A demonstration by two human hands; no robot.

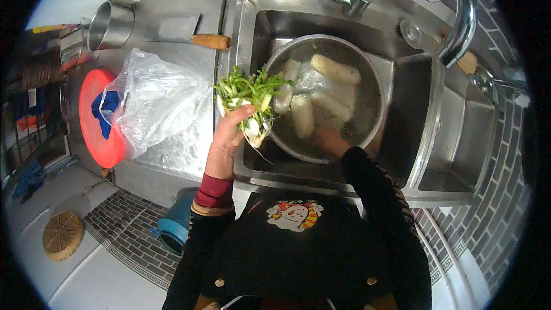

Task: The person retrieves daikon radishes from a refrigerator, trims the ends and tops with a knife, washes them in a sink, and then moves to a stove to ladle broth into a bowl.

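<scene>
In my left hand (232, 127) is a bunch of leafy green tops (249, 90) with pale cut ends and thin roots. The bunch is held above the left rim of a round metal basin (381, 107), which stands in the sink and contains water. Several peeled white radishes (335, 69) lie in that water, with a clear shiny patch among them that I cannot identify. My right hand (330, 141) is dipped in the water at the basin's near side, beside a radish (302, 116). Its fingers are blurred under the surface, so whether they grip anything is unclear.
Left of the steel sink (245, 51), a cleaver (211, 41) lies near a metal pot (111, 26). A clear plastic bag (159, 94) partly covers a red round lid or board (97, 137) with blue cloth-like material. Faucets (467, 13) overhang the right side. A blue bucket (176, 224) is below.
</scene>
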